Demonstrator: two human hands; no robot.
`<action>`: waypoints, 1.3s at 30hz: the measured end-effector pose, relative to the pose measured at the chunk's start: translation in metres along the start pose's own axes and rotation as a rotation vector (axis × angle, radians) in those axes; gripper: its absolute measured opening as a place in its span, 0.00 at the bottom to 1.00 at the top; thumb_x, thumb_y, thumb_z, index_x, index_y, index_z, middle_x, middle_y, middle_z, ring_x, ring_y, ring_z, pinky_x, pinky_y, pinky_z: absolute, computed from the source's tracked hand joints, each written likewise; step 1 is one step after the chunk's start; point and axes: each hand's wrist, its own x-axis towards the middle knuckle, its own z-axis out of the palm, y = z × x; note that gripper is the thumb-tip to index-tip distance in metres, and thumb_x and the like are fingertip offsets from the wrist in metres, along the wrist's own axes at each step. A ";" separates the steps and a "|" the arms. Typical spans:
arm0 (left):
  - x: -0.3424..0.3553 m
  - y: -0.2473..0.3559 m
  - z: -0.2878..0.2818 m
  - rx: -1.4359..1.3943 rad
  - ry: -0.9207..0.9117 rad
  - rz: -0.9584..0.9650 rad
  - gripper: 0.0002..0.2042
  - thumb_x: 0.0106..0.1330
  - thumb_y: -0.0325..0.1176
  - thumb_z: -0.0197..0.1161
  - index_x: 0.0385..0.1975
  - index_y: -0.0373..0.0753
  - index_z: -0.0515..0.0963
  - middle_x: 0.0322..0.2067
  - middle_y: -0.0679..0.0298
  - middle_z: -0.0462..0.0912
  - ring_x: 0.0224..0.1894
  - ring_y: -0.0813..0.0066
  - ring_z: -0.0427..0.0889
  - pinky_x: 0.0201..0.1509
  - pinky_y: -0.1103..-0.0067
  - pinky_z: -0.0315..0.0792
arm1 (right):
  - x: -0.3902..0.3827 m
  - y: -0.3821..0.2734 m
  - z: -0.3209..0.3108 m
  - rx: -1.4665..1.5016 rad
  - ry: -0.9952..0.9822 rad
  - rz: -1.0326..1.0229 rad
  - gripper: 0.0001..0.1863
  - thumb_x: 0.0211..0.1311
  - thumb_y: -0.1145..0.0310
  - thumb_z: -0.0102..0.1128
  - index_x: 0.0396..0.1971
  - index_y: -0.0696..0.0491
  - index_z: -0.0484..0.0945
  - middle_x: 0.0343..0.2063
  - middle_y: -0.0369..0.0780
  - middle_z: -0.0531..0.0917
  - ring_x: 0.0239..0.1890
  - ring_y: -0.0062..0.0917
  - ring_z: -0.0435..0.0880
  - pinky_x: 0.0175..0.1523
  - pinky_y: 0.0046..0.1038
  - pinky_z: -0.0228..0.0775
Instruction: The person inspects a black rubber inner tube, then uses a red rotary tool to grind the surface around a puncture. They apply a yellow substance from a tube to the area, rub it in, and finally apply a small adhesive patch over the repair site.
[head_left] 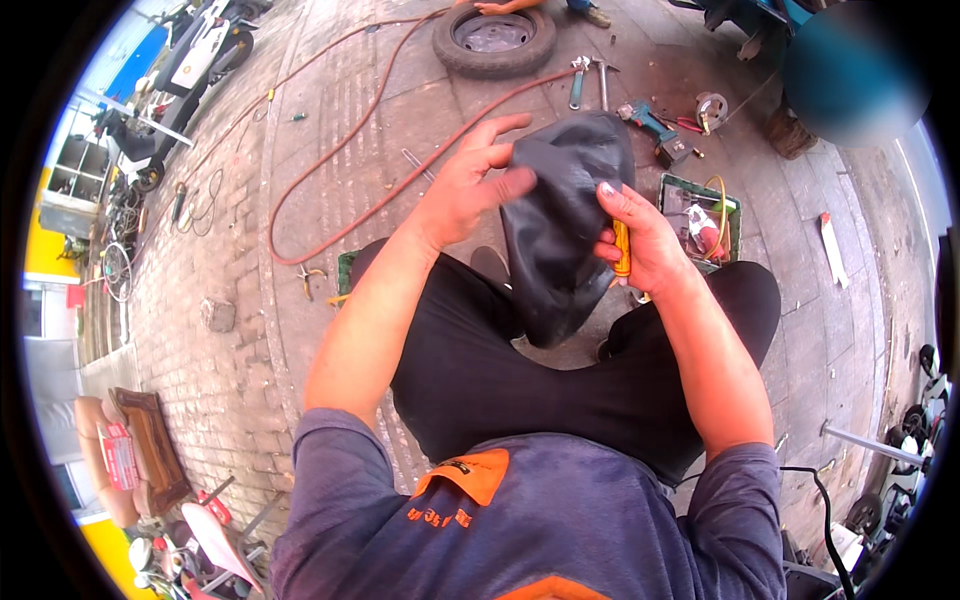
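A black rubber inner tube (pixel 560 225), folded into a limp bundle, hangs between my hands above my lap. My left hand (pixel 470 185) presses its palm and spread fingers against the tube's left side. My right hand (pixel 640 240) grips the tube's right edge together with a small orange-handled tool (pixel 622 248), whose tip is hidden behind the rubber. I sit with knees apart in black trousers.
A tyre (pixel 495 38) lies on the brick pavement ahead, with an orange hose (pixel 330 160) curling across the ground. A green crate (pixel 705 215) of parts sits beside my right knee. A drill and hand tools (pixel 650 120) lie further ahead. Scooters (pixel 190 60) stand at far left.
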 end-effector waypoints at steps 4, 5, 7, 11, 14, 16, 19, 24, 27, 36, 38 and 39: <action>0.004 0.001 0.008 -0.167 0.158 -0.357 0.38 0.81 0.67 0.52 0.68 0.33 0.77 0.62 0.57 0.82 0.67 0.68 0.77 0.75 0.71 0.66 | 0.001 0.006 -0.002 -0.275 0.080 -0.027 0.14 0.77 0.53 0.69 0.47 0.48 0.82 0.29 0.27 0.80 0.23 0.10 0.73 0.23 0.16 0.60; 0.008 0.009 0.007 -0.201 0.119 -0.426 0.39 0.81 0.68 0.50 0.68 0.32 0.77 0.61 0.57 0.83 0.66 0.68 0.78 0.74 0.71 0.66 | 0.000 0.005 -0.002 -0.350 0.092 -0.029 0.14 0.78 0.53 0.69 0.47 0.48 0.82 0.28 0.27 0.79 0.23 0.10 0.72 0.23 0.15 0.60; 0.013 0.016 0.011 -0.315 0.119 -0.513 0.39 0.82 0.67 0.49 0.66 0.30 0.77 0.59 0.57 0.85 0.63 0.69 0.80 0.73 0.71 0.68 | 0.000 0.008 0.001 -0.390 0.088 -0.082 0.16 0.78 0.52 0.68 0.50 0.49 0.84 0.27 0.25 0.78 0.23 0.09 0.71 0.26 0.15 0.62; 0.014 0.024 0.024 -0.482 0.119 -0.466 0.33 0.85 0.59 0.51 0.62 0.28 0.80 0.56 0.57 0.87 0.59 0.71 0.83 0.69 0.73 0.72 | 0.010 0.026 -0.014 -0.359 0.043 -0.206 0.17 0.76 0.53 0.71 0.52 0.49 0.85 0.29 0.24 0.79 0.25 0.08 0.71 0.28 0.16 0.64; 0.012 0.017 0.034 -0.427 0.197 -0.372 0.26 0.87 0.52 0.52 0.53 0.29 0.83 0.49 0.62 0.89 0.52 0.75 0.84 0.60 0.77 0.75 | 0.010 0.028 -0.023 -0.349 0.015 -0.148 0.16 0.73 0.56 0.75 0.53 0.49 0.86 0.31 0.24 0.82 0.27 0.08 0.73 0.28 0.16 0.64; 0.016 0.018 0.043 -0.457 0.263 -0.362 0.23 0.87 0.47 0.53 0.50 0.31 0.84 0.45 0.65 0.89 0.48 0.79 0.83 0.55 0.79 0.76 | 0.010 0.020 -0.025 -0.284 -0.005 -0.059 0.17 0.71 0.58 0.76 0.53 0.50 0.85 0.34 0.26 0.84 0.29 0.08 0.76 0.28 0.16 0.65; 0.019 0.028 0.055 -0.467 0.275 -0.335 0.19 0.88 0.44 0.54 0.50 0.32 0.83 0.42 0.69 0.88 0.46 0.82 0.81 0.53 0.81 0.75 | 0.008 0.009 -0.026 -0.095 -0.087 0.050 0.21 0.69 0.61 0.79 0.56 0.52 0.84 0.39 0.29 0.87 0.33 0.10 0.81 0.29 0.17 0.68; 0.021 0.027 0.061 -0.339 0.177 -0.252 0.20 0.88 0.43 0.52 0.58 0.31 0.82 0.48 0.67 0.87 0.50 0.83 0.81 0.57 0.82 0.75 | 0.010 0.003 -0.033 0.059 -0.241 0.122 0.33 0.66 0.62 0.81 0.67 0.56 0.78 0.55 0.38 0.88 0.53 0.24 0.87 0.54 0.28 0.80; 0.024 0.023 0.060 -0.437 0.143 -0.290 0.20 0.88 0.44 0.52 0.57 0.31 0.81 0.48 0.67 0.87 0.50 0.82 0.82 0.58 0.81 0.75 | 0.008 0.006 -0.030 0.044 -0.210 0.124 0.35 0.66 0.64 0.80 0.69 0.57 0.76 0.59 0.40 0.86 0.61 0.29 0.85 0.66 0.34 0.78; 0.026 0.021 0.066 -0.577 0.092 -0.326 0.20 0.88 0.43 0.52 0.57 0.31 0.81 0.50 0.64 0.88 0.52 0.81 0.84 0.60 0.81 0.76 | -0.006 -0.003 -0.033 0.138 -0.262 0.168 0.31 0.65 0.74 0.75 0.68 0.60 0.76 0.60 0.43 0.86 0.62 0.33 0.86 0.70 0.38 0.77; 0.026 0.024 0.066 -0.590 0.075 -0.338 0.19 0.88 0.42 0.52 0.57 0.31 0.81 0.50 0.64 0.89 0.51 0.81 0.84 0.59 0.82 0.77 | -0.006 -0.002 -0.033 0.162 -0.253 0.177 0.31 0.65 0.76 0.75 0.68 0.61 0.77 0.60 0.44 0.86 0.62 0.34 0.86 0.70 0.39 0.77; 0.026 0.024 0.066 -0.587 0.070 -0.349 0.19 0.88 0.42 0.52 0.57 0.31 0.82 0.49 0.65 0.89 0.50 0.81 0.84 0.58 0.82 0.77 | -0.006 0.000 -0.033 0.165 -0.248 0.178 0.31 0.64 0.76 0.75 0.68 0.61 0.77 0.60 0.44 0.86 0.62 0.34 0.86 0.70 0.39 0.77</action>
